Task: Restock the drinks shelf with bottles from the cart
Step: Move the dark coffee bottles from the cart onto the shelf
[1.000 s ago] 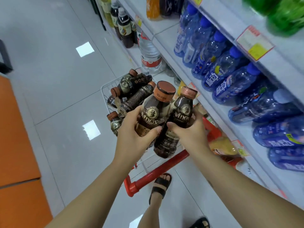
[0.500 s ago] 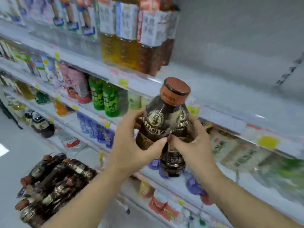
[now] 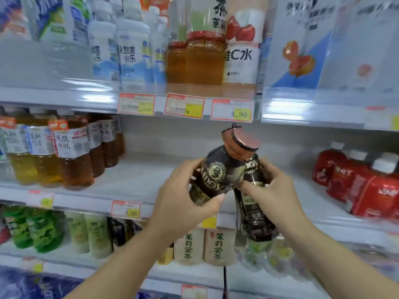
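Lifted clear of cart since prev. check: left hand (image 3: 183, 201), fingers curled round front coffee bottle (image 3: 218, 171), and right hand (image 3: 274, 195), fingers likewise round rear coffee bottle (image 3: 253, 212), now hold both before bare gap on mid shelf (image 3: 151, 175); placement likely next.

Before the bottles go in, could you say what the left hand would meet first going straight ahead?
Likely nothing: the left hand and its bottle face a bare gap on the middle shelf; depth is unclear.
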Tool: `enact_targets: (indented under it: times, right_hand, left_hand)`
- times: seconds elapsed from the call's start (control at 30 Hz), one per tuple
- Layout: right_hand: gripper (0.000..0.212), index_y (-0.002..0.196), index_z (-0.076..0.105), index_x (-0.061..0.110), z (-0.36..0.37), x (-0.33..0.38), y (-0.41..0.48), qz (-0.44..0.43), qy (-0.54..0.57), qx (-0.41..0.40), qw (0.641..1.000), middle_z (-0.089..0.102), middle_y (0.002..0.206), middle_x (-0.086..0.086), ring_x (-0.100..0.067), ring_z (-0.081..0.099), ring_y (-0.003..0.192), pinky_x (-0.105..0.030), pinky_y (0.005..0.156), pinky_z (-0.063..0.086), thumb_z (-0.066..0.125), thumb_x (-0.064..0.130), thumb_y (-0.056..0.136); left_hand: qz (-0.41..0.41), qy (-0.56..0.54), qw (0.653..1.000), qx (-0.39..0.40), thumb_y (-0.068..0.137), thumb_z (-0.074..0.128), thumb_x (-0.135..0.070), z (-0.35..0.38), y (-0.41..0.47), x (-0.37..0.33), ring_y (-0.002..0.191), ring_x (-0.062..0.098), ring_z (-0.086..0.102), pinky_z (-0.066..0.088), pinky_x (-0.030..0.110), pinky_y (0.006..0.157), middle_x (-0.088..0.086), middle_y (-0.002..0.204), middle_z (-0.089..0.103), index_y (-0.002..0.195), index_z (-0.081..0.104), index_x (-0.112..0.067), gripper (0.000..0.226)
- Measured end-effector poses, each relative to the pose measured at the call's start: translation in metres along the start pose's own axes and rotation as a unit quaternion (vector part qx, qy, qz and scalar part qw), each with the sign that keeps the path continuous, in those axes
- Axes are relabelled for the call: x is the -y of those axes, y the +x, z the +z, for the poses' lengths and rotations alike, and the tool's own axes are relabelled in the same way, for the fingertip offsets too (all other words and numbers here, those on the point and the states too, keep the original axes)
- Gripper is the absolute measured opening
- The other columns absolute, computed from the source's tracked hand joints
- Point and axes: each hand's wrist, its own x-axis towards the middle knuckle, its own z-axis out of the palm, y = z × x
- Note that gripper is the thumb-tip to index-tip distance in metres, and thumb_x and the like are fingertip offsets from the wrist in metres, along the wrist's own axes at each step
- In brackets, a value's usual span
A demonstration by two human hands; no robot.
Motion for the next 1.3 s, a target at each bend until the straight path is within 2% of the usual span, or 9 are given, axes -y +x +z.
enact_targets:
  times: [0.17,0.33,0.47,0.57,0.67,0.87,1.0,1.17,1.3]
  right_hand:
    - [0.042,0.106,0.063,0.028,-0.022,-0.009,0.037,0.01,-0.068,-0.006,0.998,0.07,0.081,0.007,0.002,0.062,0.061,-0.007,0.052,0.044,0.076,0.01,0.069]
    - [0.061,0.124,0.054,0.015,-0.024,-0.03,0.084,-0.016,-0.096,-0.057,0.994,0.067,0.1,-0.003,-0.019,0.063,0.083,-0.024,0.069,0.045,0.077,0.007,0.068]
    - [0.066,0.125,0.047,0.014,-0.006,-0.062,0.106,-0.033,-0.047,-0.087,0.995,0.062,0.102,-0.001,-0.021,0.062,0.094,-0.028,0.08,0.047,0.076,-0.001,0.068]
    - [0.068,0.131,0.04,0.011,0.003,-0.082,0.119,-0.024,-0.014,-0.123,0.992,0.056,0.106,0.0,-0.018,0.057,0.096,-0.027,0.083,0.043,0.073,0.001,0.073]
    - [0.072,0.139,0.031,0.01,0.004,-0.093,0.137,0.001,0.0,-0.145,0.989,0.052,0.109,0.001,-0.015,0.053,0.092,-0.026,0.085,0.041,0.07,0.003,0.079]
    - [0.068,0.134,0.038,0.011,-0.002,-0.125,0.166,0.088,-0.128,-0.036,0.987,0.059,0.12,-0.009,-0.03,0.057,0.11,-0.034,0.087,0.044,0.074,0.016,0.076]
    - [0.059,0.123,0.051,0.007,-0.008,-0.142,0.174,0.134,-0.243,0.005,0.961,0.062,0.12,-0.013,-0.031,0.058,0.107,-0.028,0.079,0.043,0.076,0.029,0.074]
    - [0.06,0.12,0.05,0.004,-0.004,-0.149,0.194,0.146,-0.275,-0.005,0.95,0.06,0.119,-0.016,-0.033,0.058,0.107,-0.029,0.076,0.043,0.076,0.034,0.075]
    - [0.062,0.119,0.048,0.0,0.004,-0.155,0.209,0.137,-0.283,-0.014,0.949,0.056,0.121,-0.019,-0.035,0.055,0.109,-0.032,0.078,0.042,0.076,0.034,0.075]
  left_hand:
    - [-0.017,0.051,0.999,0.01,0.067,0.072,-0.036,0.007,0.016,0.009,0.099,-0.003,0.052,0.042,0.013,0.08,-0.026,0.105,0.056,0.117,0.048,-0.045,0.057]
    - [-0.021,0.106,0.994,0.014,0.073,0.072,-0.028,0.009,0.037,0.026,0.103,0.0,0.043,0.037,0.022,0.083,-0.025,0.108,0.05,0.124,0.049,-0.037,0.057]
    - [-0.072,0.033,0.997,0.01,0.076,0.073,-0.024,0.017,0.052,0.042,0.106,0.007,0.05,0.043,0.025,0.086,-0.016,0.113,0.055,0.123,0.05,-0.034,0.054]
    - [-0.133,-0.034,0.99,-0.005,0.078,0.073,-0.021,0.022,0.06,0.051,0.097,0.005,0.058,0.044,0.013,0.073,-0.011,0.112,0.06,0.122,0.05,-0.034,0.052]
    - [-0.196,-0.072,0.977,-0.044,0.079,0.073,-0.02,0.025,0.073,0.06,0.099,0.01,0.058,0.045,0.021,0.081,-0.01,0.105,0.06,0.126,0.051,-0.025,0.051]
    - [-0.256,-0.124,0.954,-0.092,0.08,0.073,-0.023,0.039,0.083,0.074,0.098,0.01,0.06,0.042,0.025,0.08,-0.014,0.1,0.06,0.125,0.048,-0.019,0.052]
    - [-0.241,-0.113,0.961,-0.069,0.081,0.072,-0.022,0.042,0.082,0.077,0.086,-0.008,0.051,0.037,0.012,0.071,-0.028,0.094,0.05,0.124,0.042,-0.026,0.052]
    - [-0.252,-0.062,0.965,0.032,0.08,0.072,-0.014,0.039,0.072,0.087,0.105,0.01,0.055,0.042,0.027,0.087,-0.017,0.106,0.054,0.135,0.033,-0.026,0.069]
    - [-0.283,-0.045,0.955,0.073,0.078,0.073,-0.012,0.035,0.07,0.093,0.108,0.012,0.055,0.043,0.027,0.088,-0.011,0.111,0.058,0.133,0.039,-0.02,0.065]
